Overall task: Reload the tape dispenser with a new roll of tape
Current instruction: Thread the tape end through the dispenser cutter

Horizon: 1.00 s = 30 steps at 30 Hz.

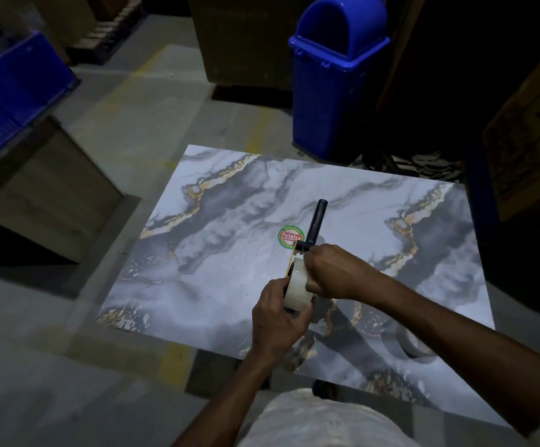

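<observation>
head view: 2 bare hands work over a marble-print tabletop [230, 201]. left hand [273, 317] wraps the tape roll [297, 287] from below, fingers curled on its rim; roll looks seated on the tape dispenser [307, 243], black handle pointing away. right hand [334, 272] is closed with its fingertips up at the roll's top near the dispenser head, likely pinching the tape end, contact hidden. risk: loose end could stick back onto the roll or fold on itself if the pinch slips; roll could pop off the hub if the left grip loosens. round sticker [290, 236] reads "patelsa". blue bin [333, 91] behind; cardboard box [532, 146] at right with partial, unreadable print.
</observation>
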Each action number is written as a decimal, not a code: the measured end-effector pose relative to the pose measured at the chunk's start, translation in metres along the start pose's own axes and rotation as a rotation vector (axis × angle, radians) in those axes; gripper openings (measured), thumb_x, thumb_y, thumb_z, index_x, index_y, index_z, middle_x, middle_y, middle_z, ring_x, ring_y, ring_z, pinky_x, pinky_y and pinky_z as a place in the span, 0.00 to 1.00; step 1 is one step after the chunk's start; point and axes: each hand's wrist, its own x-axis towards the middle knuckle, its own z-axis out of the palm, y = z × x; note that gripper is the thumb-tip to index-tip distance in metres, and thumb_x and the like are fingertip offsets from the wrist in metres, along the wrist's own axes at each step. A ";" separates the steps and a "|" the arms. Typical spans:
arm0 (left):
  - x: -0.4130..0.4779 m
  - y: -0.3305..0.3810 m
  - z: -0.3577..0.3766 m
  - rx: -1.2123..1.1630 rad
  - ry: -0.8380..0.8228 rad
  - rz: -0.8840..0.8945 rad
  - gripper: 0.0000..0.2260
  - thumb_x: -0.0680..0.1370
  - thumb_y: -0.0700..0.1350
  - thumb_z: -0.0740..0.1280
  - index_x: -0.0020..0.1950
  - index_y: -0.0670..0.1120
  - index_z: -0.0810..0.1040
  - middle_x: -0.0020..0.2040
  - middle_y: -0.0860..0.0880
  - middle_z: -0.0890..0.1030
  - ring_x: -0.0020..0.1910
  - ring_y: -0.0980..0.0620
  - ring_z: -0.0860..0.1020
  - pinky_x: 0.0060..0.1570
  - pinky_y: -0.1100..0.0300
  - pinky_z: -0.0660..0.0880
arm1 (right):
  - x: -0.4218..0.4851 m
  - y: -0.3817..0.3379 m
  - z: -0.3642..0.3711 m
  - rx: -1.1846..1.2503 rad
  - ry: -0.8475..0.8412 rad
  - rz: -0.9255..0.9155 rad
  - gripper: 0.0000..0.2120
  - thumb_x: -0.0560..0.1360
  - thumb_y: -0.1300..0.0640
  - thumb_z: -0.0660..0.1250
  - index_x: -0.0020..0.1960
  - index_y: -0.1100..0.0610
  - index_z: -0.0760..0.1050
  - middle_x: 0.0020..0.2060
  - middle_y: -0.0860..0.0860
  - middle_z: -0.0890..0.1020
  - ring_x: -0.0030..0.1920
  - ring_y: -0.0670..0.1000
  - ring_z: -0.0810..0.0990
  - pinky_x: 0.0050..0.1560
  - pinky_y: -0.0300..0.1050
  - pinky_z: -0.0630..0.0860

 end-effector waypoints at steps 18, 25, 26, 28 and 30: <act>0.007 -0.002 -0.006 -0.048 0.037 -0.012 0.22 0.71 0.57 0.77 0.58 0.46 0.78 0.50 0.52 0.79 0.46 0.54 0.78 0.38 0.55 0.79 | -0.016 0.000 0.025 0.456 0.353 0.159 0.18 0.69 0.45 0.78 0.52 0.56 0.84 0.44 0.50 0.83 0.43 0.49 0.80 0.41 0.40 0.75; 0.006 -0.004 -0.006 -0.073 0.059 -0.015 0.23 0.70 0.56 0.79 0.57 0.46 0.77 0.50 0.51 0.80 0.45 0.53 0.79 0.38 0.57 0.80 | -0.013 -0.008 0.037 0.337 0.523 0.128 0.06 0.73 0.52 0.72 0.41 0.54 0.84 0.37 0.49 0.85 0.40 0.51 0.79 0.41 0.48 0.77; 0.005 -0.005 -0.006 -0.072 0.051 -0.015 0.23 0.70 0.57 0.78 0.57 0.46 0.77 0.51 0.51 0.80 0.46 0.54 0.79 0.39 0.58 0.81 | -0.013 -0.009 0.038 0.286 0.517 0.101 0.07 0.75 0.53 0.70 0.42 0.55 0.83 0.38 0.49 0.84 0.41 0.51 0.78 0.41 0.47 0.77; 0.003 -0.006 -0.006 -0.064 0.038 -0.016 0.24 0.69 0.57 0.78 0.58 0.46 0.77 0.52 0.51 0.80 0.47 0.54 0.79 0.40 0.58 0.81 | -0.014 -0.011 0.040 0.205 0.494 0.058 0.08 0.78 0.54 0.67 0.43 0.56 0.80 0.40 0.51 0.82 0.44 0.52 0.77 0.44 0.46 0.75; 0.002 -0.008 -0.005 -0.059 0.036 -0.025 0.25 0.68 0.56 0.78 0.59 0.47 0.77 0.52 0.51 0.80 0.47 0.54 0.79 0.40 0.57 0.82 | -0.013 -0.014 0.038 0.201 0.487 0.082 0.07 0.78 0.55 0.66 0.44 0.58 0.78 0.43 0.53 0.80 0.46 0.53 0.75 0.47 0.46 0.74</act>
